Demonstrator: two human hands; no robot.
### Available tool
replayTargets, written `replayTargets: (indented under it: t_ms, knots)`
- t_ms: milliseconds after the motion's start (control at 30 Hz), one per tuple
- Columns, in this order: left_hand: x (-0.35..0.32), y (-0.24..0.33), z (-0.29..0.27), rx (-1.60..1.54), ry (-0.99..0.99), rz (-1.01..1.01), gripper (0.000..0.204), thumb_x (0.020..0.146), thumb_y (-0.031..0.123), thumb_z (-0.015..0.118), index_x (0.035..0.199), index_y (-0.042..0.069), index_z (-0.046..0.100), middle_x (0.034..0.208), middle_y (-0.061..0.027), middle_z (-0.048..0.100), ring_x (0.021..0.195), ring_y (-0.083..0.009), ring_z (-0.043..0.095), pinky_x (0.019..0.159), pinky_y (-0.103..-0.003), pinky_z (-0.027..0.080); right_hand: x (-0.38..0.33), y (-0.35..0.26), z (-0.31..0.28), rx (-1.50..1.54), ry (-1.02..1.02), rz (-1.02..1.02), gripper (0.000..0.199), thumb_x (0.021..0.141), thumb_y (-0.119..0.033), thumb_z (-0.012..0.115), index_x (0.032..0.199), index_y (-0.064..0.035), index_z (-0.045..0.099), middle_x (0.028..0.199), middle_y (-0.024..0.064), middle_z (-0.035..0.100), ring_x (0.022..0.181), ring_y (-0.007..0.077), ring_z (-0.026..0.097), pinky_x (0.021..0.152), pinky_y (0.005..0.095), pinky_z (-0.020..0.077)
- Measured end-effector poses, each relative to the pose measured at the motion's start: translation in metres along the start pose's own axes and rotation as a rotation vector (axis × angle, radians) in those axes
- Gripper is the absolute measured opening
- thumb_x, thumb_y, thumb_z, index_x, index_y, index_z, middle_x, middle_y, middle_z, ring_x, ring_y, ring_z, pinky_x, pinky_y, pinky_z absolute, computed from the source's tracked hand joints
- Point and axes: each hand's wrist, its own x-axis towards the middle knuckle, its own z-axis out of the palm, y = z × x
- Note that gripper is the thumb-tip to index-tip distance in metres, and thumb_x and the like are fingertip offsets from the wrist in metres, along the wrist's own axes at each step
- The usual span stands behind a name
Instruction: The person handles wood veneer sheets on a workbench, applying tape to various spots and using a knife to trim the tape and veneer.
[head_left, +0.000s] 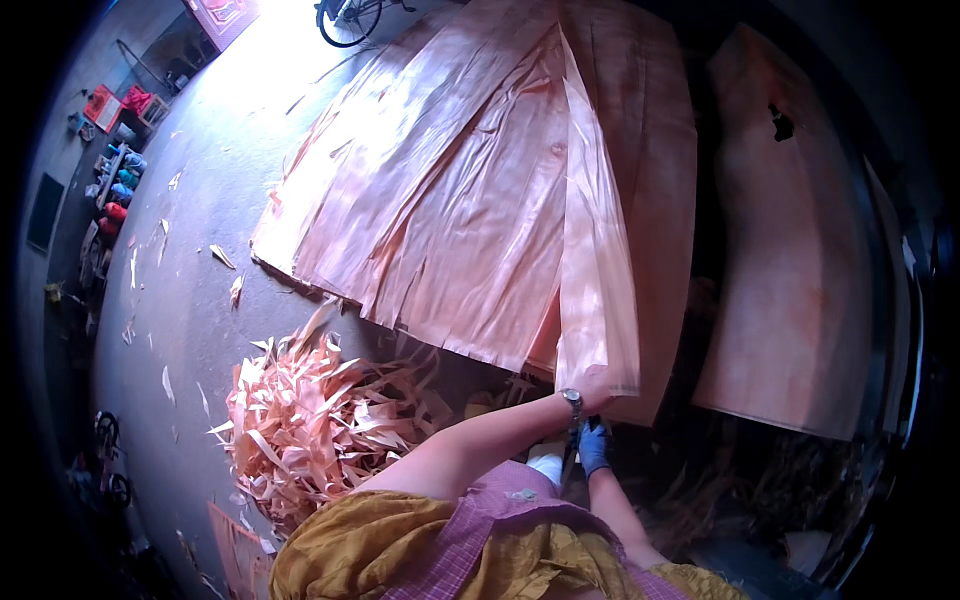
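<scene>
A long, narrow strip of pale wood veneer (597, 300) lies lengthwise over a wide stack of veneer sheets (450, 230). My left hand (597, 384), bare with a watch (572, 398) at the wrist, is closed on the near end of this strip. Just below it, close to my body, is my right hand (594, 447) in a blue glove. Its fingers look curled around something dark that I cannot make out. Shadow and the left hand partly hide that spot.
A heap of veneer scraps (310, 425) lies on the floor left of me. Another veneer stack (790, 270) stands to the right, across a dark gap. Loose slivers (222, 256) dot the grey floor. A bicycle (349, 20) is at the far end; shelved goods (125, 185) line the left wall.
</scene>
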Motion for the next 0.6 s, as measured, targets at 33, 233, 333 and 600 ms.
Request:
replayTargets:
  t_ms: [33,233,333,600]
  knots:
    - [0.008,0.004,0.010,-0.043,-0.017,-0.020,0.014,0.074,0.015,0.059,0.084,0.010,0.067,0.083,-0.0139,0.065,0.079,-0.0338,0.064,0.069,-0.044,0.050,0.002,0.005,-0.002,0.050,-0.003,0.006,0.028,0.097,-0.038,0.055,0.102,-0.0103,0.056,0.061,0.0025,0.060,0.045,0.0120,0.056,0.042,0.0279,0.0446]
    - [0.037,0.049,0.016,-0.075,-0.153,-0.030,0.014,0.074,0.018,0.060,0.082,0.009,0.066,0.079,-0.0163,0.065,0.079,-0.0348,0.064,0.068,-0.044,0.050,0.023,0.060,-0.009,-0.174,0.103,-0.047,0.026,0.097,-0.032,0.055,0.113,-0.0111,0.057,0.086,0.0070,0.068,0.070,0.0190,0.066,0.061,0.0330,0.0529]
    - [0.053,0.068,0.026,-0.039,-0.288,-0.018,0.014,0.075,0.018,0.061,0.081,0.008,0.066,0.079,-0.0168,0.065,0.078,-0.0350,0.065,0.068,-0.044,0.051,0.064,0.141,-0.004,-0.261,0.107,-0.184,0.038,0.096,-0.034,0.057,0.128,-0.0137,0.053,0.119,0.0088,0.064,0.103,0.0219,0.062,0.086,0.0361,0.0505]
    - [0.047,0.058,0.070,-0.139,-0.314,-0.081,0.017,0.079,0.020,0.059,0.081,0.007,0.070,0.081,-0.0154,0.068,0.076,-0.0336,0.067,0.067,-0.043,0.053,0.017,0.081,0.026,-0.185,-0.023,-0.169,0.042,0.094,-0.035,0.058,0.129,-0.0133,0.051,0.125,0.0091,0.058,0.111,0.0227,0.057,0.092,0.0363,0.0461]
